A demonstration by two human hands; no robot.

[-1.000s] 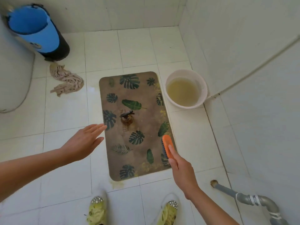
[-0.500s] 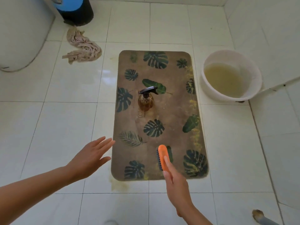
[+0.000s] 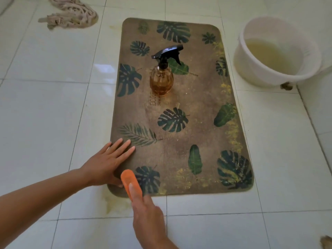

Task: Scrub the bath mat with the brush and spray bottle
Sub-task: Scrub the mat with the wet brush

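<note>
Your left hand [image 3: 107, 162] lies flat, fingers straight, on the near-left corner of the bath mat [image 3: 197, 97], a rounded brown rectangle with a leaf print and yellowish grime along its right edge. Your right hand [image 3: 147, 212] grips the oval orange brush [image 3: 130, 180] at the mat's near edge. The ribbed amber spray bottle [image 3: 161, 78] stands upright mid-mat.

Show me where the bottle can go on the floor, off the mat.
Bare tiles: left of the mat, between rag and left hand; right of the mat, nearer than the basin. Crowded: the mat's near left corner, where the left hand presses and the right hand holds the brush. The mat-basin gap is narrow.
</note>
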